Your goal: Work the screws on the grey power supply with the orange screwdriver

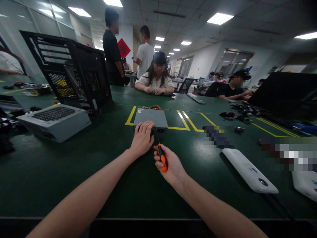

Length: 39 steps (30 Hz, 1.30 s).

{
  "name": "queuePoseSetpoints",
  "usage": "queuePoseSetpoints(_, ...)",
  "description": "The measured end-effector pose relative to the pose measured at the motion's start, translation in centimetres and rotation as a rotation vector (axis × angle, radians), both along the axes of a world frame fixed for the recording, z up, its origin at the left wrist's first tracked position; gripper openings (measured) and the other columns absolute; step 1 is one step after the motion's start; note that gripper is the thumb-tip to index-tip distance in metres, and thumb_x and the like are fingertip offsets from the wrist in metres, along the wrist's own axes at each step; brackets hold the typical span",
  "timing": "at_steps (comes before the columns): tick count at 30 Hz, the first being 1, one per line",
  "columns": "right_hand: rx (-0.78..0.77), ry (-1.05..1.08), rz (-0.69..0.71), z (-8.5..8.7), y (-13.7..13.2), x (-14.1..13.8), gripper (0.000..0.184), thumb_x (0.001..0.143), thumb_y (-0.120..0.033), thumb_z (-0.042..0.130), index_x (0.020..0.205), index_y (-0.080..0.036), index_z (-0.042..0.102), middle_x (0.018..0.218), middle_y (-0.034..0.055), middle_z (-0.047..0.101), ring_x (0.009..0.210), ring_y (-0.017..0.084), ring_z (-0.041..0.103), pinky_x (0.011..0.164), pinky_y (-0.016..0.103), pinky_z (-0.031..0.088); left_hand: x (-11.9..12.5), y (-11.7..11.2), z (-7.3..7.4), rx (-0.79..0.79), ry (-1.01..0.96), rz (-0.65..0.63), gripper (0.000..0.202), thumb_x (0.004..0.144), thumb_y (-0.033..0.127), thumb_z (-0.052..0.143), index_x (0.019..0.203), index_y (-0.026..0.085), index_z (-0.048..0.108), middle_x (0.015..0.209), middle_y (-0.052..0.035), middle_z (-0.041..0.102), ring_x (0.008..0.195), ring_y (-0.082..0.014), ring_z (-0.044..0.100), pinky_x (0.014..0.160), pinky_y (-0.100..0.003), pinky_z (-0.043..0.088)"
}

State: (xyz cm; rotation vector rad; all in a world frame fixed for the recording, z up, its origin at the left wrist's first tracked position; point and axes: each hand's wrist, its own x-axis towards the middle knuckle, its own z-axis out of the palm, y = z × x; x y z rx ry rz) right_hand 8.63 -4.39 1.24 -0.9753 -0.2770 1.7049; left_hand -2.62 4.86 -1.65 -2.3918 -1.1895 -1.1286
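A grey power supply box (pixel 151 119) lies on the green table (pixel 74 172) inside yellow floor-tape lines. My left hand (pixel 143 138) rests on its near face, fingers together and laid over the edge. My right hand (pixel 168 163) is closed round an orange-and-black screwdriver (pixel 162 160) whose thin shaft points up at the box's near side. Coloured wires stick out behind the box.
A second grey box (pixel 55 121) lies at left before an open black computer case (pixel 74 76). White devices (pixel 249 170) lie at right, cables (pixel 237 112) farther back. Several people sit or stand across the table.
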Motion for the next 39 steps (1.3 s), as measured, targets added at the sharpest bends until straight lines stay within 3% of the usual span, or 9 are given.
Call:
queuePoseSetpoints(3,0.013,-0.002,-0.035,0.0,0.05,-0.02,0.007,0.078,-0.018,0.053,0.073,-0.013,0.051,0.062,0.0002,0.05,0.044,0.003,0.043,0.032,0.01,0.027,0.03,0.05,-0.12,0.006,-0.039,-0.014,0.039,0.077,0.013,0.044,0.116,0.014,0.037,0.126,-0.0102,0.046,0.122,-0.0199,0.035,0.105,-0.041,0.019)
queuePoseSetpoints(8,0.004,0.017,0.004,0.24,-0.05,0.16,0.016,0.082,-0.022,0.045,0.074,-0.011,0.053,0.063,0.0024,0.051,0.045,0.004,0.045,0.034,0.012,0.032,-0.02,0.08,-0.17,0.017,-0.065,-0.028,0.028,0.076,0.011,0.044,0.104,0.016,0.041,0.124,-0.0099,0.047,0.122,-0.0193,0.036,0.105,-0.041,0.02)
queuePoseSetpoints(13,-0.005,0.007,0.046,0.02,0.13,0.2,0.022,0.085,-0.026,0.04,0.081,-0.01,0.055,0.06,0.0019,0.05,0.043,0.005,0.044,0.033,0.013,0.031,-0.02,0.1,-0.16,0.021,-0.054,-0.034,0.034,0.077,0.014,0.045,0.111,0.016,0.038,0.124,-0.0104,0.047,0.122,-0.0201,0.036,0.104,-0.042,0.02)
queuePoseSetpoints(20,-0.003,-0.002,-0.026,0.22,0.03,0.0,0.008,0.079,-0.017,0.051,0.072,-0.012,0.05,0.062,0.0002,0.049,0.044,0.003,0.043,0.033,0.01,0.028,0.05,0.14,-0.17,0.011,-0.043,-0.021,0.036,0.078,0.014,0.043,0.114,0.016,0.037,0.125,-0.0109,0.046,0.122,-0.0215,0.036,0.104,-0.044,0.02)
queuePoseSetpoints(24,-0.014,0.016,0.053,0.35,-0.12,0.0,0.019,0.084,-0.024,0.042,0.079,-0.01,0.055,0.063,0.002,0.05,0.045,0.005,0.045,0.037,0.013,0.035,-0.02,0.05,-0.05,0.001,-0.029,-0.02,0.035,0.078,0.015,0.042,0.113,0.016,0.038,0.126,-0.0105,0.046,0.123,-0.0208,0.035,0.105,-0.043,0.02)
queuePoseSetpoints(27,-0.02,0.008,0.071,0.22,-0.13,-0.02,0.023,0.086,-0.026,0.039,0.084,-0.011,0.056,0.062,0.0018,0.05,0.044,0.005,0.044,0.035,0.013,0.033,-0.05,-0.01,0.02,-0.001,-0.029,-0.021,0.035,0.078,0.015,0.042,0.113,0.016,0.039,0.126,-0.0106,0.046,0.123,-0.0213,0.035,0.104,-0.044,0.02)
queuePoseSetpoints(33,-0.017,-0.012,-0.027,0.17,-0.14,-0.22,0.008,0.076,-0.017,0.055,0.072,-0.014,0.048,0.061,-0.0002,0.049,0.044,0.004,0.043,0.032,0.01,0.026,-0.03,-0.17,0.1,0.006,-0.021,-0.022,0.034,0.079,0.016,0.042,0.113,0.016,0.038,0.126,-0.0105,0.046,0.123,-0.0207,0.035,0.104,-0.043,0.02)
queuePoseSetpoints(39,-0.021,0.013,0.024,0.28,-0.24,-0.05,0.018,0.083,-0.025,0.044,0.076,-0.011,0.053,0.063,0.0018,0.051,0.046,0.005,0.046,0.036,0.012,0.035,-0.04,-0.06,0.05,0.004,-0.023,-0.01,0.033,0.079,0.016,0.042,0.113,0.016,0.039,0.126,-0.0099,0.046,0.123,-0.0198,0.034,0.105,-0.041,0.019)
